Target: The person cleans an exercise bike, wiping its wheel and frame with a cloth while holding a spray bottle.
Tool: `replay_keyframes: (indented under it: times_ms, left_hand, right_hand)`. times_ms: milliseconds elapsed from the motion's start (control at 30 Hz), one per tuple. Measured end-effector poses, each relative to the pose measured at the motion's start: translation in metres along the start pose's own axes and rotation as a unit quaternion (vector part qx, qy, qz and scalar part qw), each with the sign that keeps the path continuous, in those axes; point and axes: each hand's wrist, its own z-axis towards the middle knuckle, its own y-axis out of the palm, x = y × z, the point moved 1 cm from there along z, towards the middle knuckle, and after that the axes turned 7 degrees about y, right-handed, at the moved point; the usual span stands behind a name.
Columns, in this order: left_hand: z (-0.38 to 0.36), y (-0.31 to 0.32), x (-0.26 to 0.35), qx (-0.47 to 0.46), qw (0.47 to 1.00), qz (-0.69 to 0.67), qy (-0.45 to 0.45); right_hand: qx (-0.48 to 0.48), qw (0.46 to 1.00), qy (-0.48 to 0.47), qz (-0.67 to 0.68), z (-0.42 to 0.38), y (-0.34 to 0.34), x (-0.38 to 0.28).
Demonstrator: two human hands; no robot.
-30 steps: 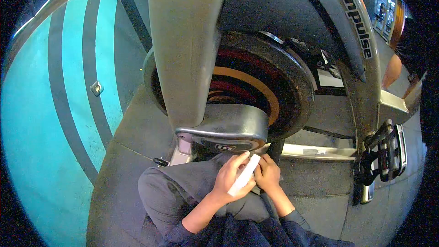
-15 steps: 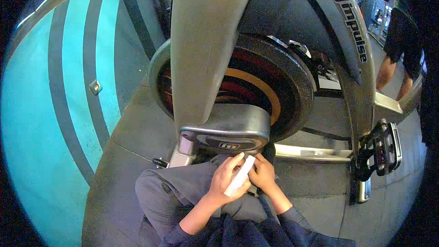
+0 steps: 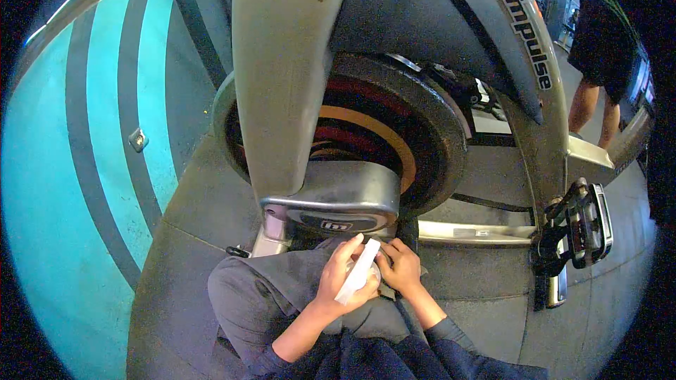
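Observation:
Low in the head view, my left hand (image 3: 338,278) is closed around a flat white strip (image 3: 358,272) that slants up and to the right. A pale rounded piece (image 3: 370,280) shows beside the strip, between the two hands. My right hand (image 3: 401,267) is just right of the strip's upper end, its fingers curled and pressed together; what they grip is hidden. Both hands sit over my grey trousers (image 3: 260,292), close in front of the exercise machine's grey lower housing (image 3: 338,190).
A large flywheel (image 3: 429,119) stands behind the sloping grey column (image 3: 278,70). To the right are a black pedal-like part (image 3: 588,229) and a metal floor bar (image 3: 479,233). A turquoise striped panel (image 3: 98,98) is at left. Another person (image 3: 595,56) stands at far right.
The view has shifted slightly, moving the machine left in frame. The white strip has tilted, and the rounded piece beside it now shows more. The hands have stayed close together.

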Motion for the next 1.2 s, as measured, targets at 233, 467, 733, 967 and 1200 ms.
replay_keyframes:
  times_ms: [233, 467, 733, 967, 1200]
  left_hand:
    - [0.001, 0.015, 0.002, -0.006, 1.0, -0.004, 0.024]
    - [0.003, 0.017, 0.003, -0.054, 0.994, 0.061, 0.07]
    - [-0.001, -0.006, -0.006, -0.014, 0.998, 0.019, -0.05]
    - [-0.001, -0.006, -0.002, -0.025, 0.998, 0.027, -0.046]
    - [-0.012, -0.003, -0.001, -0.006, 0.997, -0.014, -0.077]
  right_hand:
    - [0.012, 1.0, -0.002, 0.016, -0.002, -0.002, 0.009]
    - [-0.002, 1.0, -0.007, 0.009, 0.005, 0.001, -0.009]
    - [-0.022, 0.993, -0.007, 0.113, 0.002, 0.008, -0.028]
    - [0.154, 0.951, 0.002, 0.267, 0.001, -0.043, -0.035]
    - [0.216, 0.953, -0.176, 0.116, 0.047, -0.091, -0.093]
